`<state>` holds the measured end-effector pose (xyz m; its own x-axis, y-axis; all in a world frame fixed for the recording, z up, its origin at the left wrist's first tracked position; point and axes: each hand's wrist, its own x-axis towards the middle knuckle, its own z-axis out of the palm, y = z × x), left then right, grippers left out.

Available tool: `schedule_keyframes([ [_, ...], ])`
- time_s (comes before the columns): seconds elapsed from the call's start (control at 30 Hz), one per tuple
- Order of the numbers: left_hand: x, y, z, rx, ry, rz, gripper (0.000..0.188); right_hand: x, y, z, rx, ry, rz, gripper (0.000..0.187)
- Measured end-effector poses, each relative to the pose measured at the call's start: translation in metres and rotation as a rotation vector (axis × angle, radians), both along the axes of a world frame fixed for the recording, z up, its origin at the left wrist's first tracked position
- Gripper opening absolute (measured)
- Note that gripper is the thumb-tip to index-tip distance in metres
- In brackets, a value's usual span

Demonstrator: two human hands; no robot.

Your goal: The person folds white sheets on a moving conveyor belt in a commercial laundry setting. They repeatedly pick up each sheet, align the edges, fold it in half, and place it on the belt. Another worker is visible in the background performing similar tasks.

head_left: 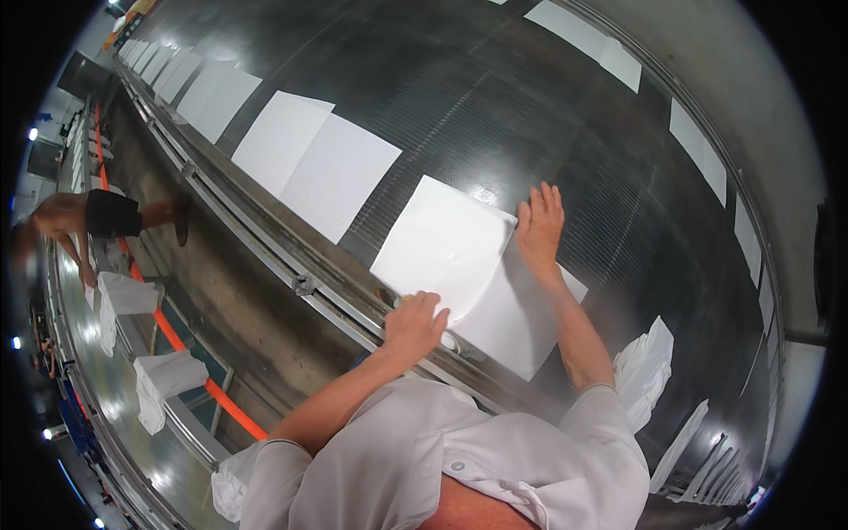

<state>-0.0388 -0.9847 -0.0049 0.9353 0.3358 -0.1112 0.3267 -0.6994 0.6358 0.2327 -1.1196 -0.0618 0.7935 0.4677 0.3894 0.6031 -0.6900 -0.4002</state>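
Note:
A smooth white cloth panel (446, 238) lies at a slant on the long dark table, overlapping a second white panel (508, 322) that is partly shaded. Fingers curled, my left hand (413, 331) grips the near edge of the upper panel by the table's rail. My right hand (541, 225) is at the panel's far right corner, fingers stretched out flat and thumb side close to the corner. Just beyond, a pair of overlapping white panels (314, 163) lies flat.
The dark table (459, 106) has metal rails (256, 252) along its edge. More white panels (587, 40) line its far side. Crumpled white cloth (645, 371) lies at the right. Across the aisle, a person (88, 216) bends over another table, beside an orange strip (181, 331) and draped white cloths (168, 380).

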Motion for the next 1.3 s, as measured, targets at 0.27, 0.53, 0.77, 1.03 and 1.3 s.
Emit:
schedule_keyframes([
  [0.27, -0.026, 0.038, -0.022, 0.407, 0.041, 0.009, 0.069, -0.048, 0.062, -0.012, -0.412, 0.295, 0.184, 0.084],
  [0.53, -0.035, 0.042, -0.037, 0.317, -0.033, 0.082, 0.055, -0.150, 0.057, 0.011, -0.273, 0.182, 0.371, 0.083],
  [0.77, -0.033, 0.043, -0.043, 0.405, -0.043, 0.024, 0.047, -0.183, 0.045, -0.009, -0.194, 0.159, 0.437, 0.079],
  [1.03, -0.037, 0.039, -0.044, 0.443, -0.085, 0.028, 0.047, -0.207, 0.001, -0.005, -0.170, 0.121, 0.362, 0.077],
  [1.3, -0.041, 0.049, -0.062, 0.507, -0.161, -0.009, 0.053, -0.289, -0.062, 0.042, 0.140, 0.137, 0.041, 0.065],
])
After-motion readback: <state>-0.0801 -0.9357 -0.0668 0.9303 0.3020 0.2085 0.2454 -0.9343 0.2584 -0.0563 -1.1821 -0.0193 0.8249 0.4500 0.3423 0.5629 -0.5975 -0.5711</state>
